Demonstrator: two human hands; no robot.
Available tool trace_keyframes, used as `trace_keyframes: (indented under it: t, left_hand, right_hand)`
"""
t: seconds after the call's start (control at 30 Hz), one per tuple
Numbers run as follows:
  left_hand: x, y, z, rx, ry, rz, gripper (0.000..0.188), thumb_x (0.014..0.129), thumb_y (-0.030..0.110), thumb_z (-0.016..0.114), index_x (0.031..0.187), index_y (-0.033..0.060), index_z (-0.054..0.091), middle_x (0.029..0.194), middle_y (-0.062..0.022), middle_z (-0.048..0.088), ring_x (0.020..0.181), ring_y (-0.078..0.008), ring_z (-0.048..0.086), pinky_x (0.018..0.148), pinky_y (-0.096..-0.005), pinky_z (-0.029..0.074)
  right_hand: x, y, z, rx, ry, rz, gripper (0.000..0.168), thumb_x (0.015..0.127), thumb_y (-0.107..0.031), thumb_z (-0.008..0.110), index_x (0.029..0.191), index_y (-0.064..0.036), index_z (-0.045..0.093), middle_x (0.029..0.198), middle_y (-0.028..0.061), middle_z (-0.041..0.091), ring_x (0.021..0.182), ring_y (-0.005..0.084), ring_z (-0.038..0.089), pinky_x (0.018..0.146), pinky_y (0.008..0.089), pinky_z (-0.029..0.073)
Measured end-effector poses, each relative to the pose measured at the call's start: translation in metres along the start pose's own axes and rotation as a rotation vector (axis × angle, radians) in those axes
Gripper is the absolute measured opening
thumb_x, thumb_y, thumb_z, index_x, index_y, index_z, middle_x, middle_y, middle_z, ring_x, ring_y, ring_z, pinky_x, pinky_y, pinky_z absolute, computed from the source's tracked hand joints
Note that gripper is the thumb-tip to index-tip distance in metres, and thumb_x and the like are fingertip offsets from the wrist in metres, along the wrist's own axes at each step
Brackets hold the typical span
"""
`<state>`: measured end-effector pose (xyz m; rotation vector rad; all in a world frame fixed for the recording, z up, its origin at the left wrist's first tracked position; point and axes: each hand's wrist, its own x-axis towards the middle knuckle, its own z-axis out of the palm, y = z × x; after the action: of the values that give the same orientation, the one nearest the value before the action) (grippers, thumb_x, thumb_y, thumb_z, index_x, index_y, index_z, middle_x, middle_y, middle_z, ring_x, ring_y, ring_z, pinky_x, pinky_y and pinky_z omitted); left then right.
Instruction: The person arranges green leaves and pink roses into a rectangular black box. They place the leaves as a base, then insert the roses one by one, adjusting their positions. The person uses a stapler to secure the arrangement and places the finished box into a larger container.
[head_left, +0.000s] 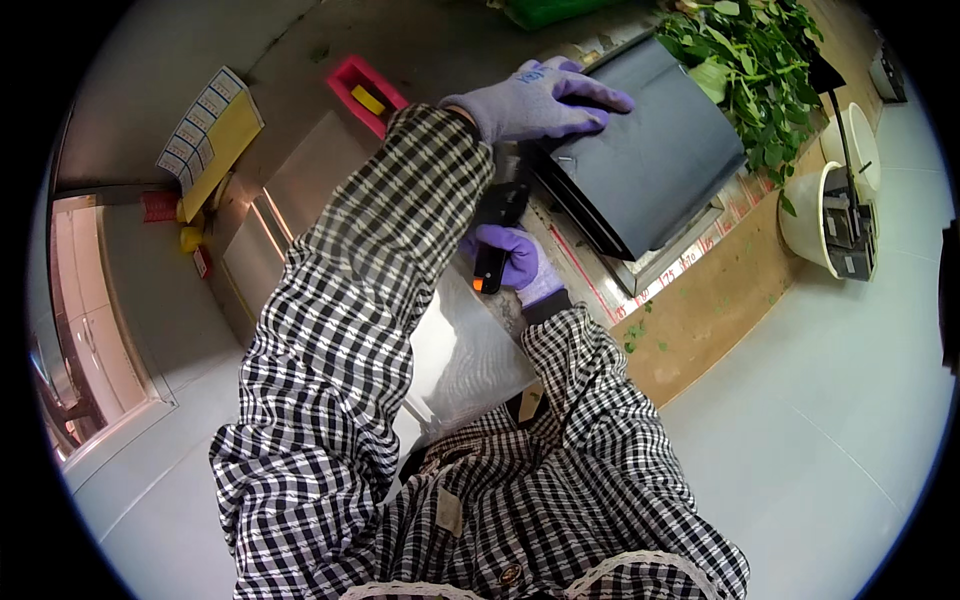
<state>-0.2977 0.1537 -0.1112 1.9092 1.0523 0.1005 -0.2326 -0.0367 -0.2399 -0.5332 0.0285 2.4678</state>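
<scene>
My left hand (547, 101), in a grey and purple work glove, lies over the upper left part of a dark grey folded sheet or panel (652, 142). Its fingers are spread on the surface. Below it my right hand (525, 262), gloved alike, is closed around a black handheld tool (493, 268) with an orange tip. The tool's upper part is dark and partly covered by my left sleeve, so its exact kind cannot be told. The dark sheet rests on a metal frame (645, 274), with black layered edges facing the right hand.
Red handwritten scale marks (667, 277) run along the bench edge. Leafy green stems (750, 67) lie beyond the sheet. White buckets (806, 217) stand at right. Clear plastic film (480, 360) hangs before my body. A red tray (349, 82) and a printed card (202, 135) are at left.
</scene>
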Motion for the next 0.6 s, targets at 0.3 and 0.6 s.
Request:
trace_keyframes:
  t: [0.3,0.6]
  left_hand:
    - [0.003,0.005,0.000,0.011,-0.012,-0.036,0.044,0.089,0.043,0.062,0.132,0.0364,0.059,0.141,-0.0183,0.042,0.134,-0.0378,0.032,0.115,-0.0517,0.019]
    - [0.003,-0.019,0.009,0.093,0.079,0.065,0.044,0.087,0.042,0.064,0.129,0.0283,0.062,0.129,-0.0226,0.054,0.127,-0.0417,0.042,0.112,-0.0491,0.028]
  right_hand:
    - [0.006,-0.012,0.047,0.376,-0.049,-0.236,0.025,0.097,-0.027,0.057,0.108,-0.005,0.060,0.092,0.0107,0.066,0.084,0.0235,0.066,0.079,0.0373,0.054]
    - [-0.047,0.002,0.080,-2.244,0.321,-0.099,0.077,0.074,-0.052,0.070,0.126,0.000,0.051,0.133,0.0209,0.047,0.125,0.0330,0.043,0.100,0.0441,0.036]
